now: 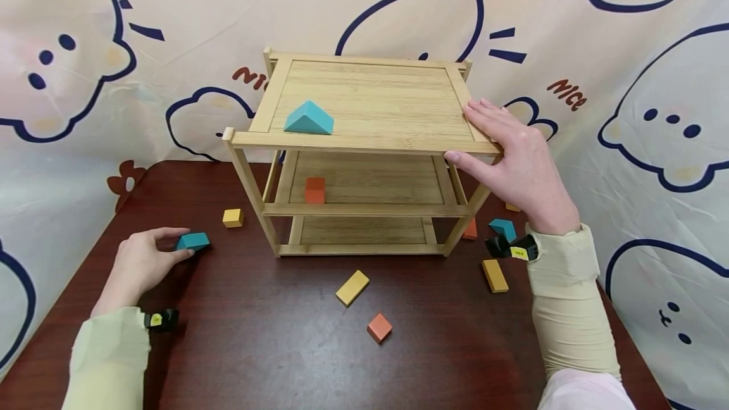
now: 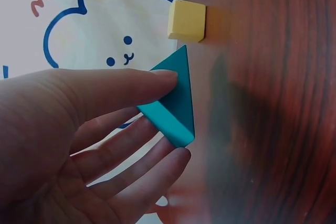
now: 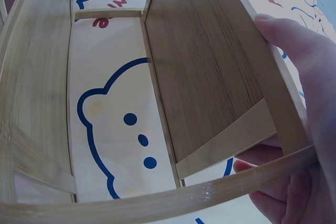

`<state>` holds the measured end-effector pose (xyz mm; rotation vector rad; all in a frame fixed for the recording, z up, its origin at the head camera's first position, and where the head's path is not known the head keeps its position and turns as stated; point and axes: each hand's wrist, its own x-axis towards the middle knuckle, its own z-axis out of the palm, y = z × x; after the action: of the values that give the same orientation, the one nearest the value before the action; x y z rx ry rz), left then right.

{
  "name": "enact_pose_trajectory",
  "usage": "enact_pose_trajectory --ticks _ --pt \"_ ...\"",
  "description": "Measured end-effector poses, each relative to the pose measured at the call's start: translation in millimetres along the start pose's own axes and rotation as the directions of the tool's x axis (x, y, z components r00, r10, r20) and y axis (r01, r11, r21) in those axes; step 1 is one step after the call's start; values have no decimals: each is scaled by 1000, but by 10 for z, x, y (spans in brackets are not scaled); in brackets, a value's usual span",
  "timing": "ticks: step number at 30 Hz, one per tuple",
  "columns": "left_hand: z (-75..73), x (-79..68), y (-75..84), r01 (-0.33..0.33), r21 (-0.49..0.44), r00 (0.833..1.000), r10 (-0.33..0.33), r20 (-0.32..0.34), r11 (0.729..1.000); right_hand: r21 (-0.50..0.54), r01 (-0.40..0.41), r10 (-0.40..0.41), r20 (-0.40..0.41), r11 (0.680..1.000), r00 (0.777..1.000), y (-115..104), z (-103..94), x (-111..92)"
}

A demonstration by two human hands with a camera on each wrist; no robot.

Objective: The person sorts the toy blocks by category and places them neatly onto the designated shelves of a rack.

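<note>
My left hand pinches a teal triangular block between thumb and fingers, low over the left side of the table. In the left wrist view the thumb lies across the triangular face of the block, fingers behind it. My right hand grips the top right corner of a three-tier wooden shelf, thumb along the front edge. Seen from the right wrist, the fingers wrap the side of the shelf. Another teal triangular block stands on the top tier, and a red block on the middle one.
A yellow cube sits between the left hand and the shelf. In front lie a yellow block and a red cube. Right of the shelf are a teal block and another yellow block. A patterned curtain hangs behind.
</note>
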<state>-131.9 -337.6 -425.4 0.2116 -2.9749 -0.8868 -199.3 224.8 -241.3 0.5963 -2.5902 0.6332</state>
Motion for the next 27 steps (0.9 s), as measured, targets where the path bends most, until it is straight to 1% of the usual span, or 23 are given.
enact_pose_trajectory --ticks 6,13,21,27 --pt "-17 -10 82 -39 3 999 39 -1 999 0 -2 2 0 1000 1000 1 0 -3" --pt "-25 -42 211 -102 5 995 102 -14 995 1 -7 7 2 1000 1000 -4 1 -6" --pt "-41 -114 399 -142 -17 990 142 6 990 1 0 0 -2 1000 1000 -1 6 -2" --pt "-57 -142 524 -169 -30 985 169 19 985 2 5 -5 -5 1000 1000 -2 4 2"
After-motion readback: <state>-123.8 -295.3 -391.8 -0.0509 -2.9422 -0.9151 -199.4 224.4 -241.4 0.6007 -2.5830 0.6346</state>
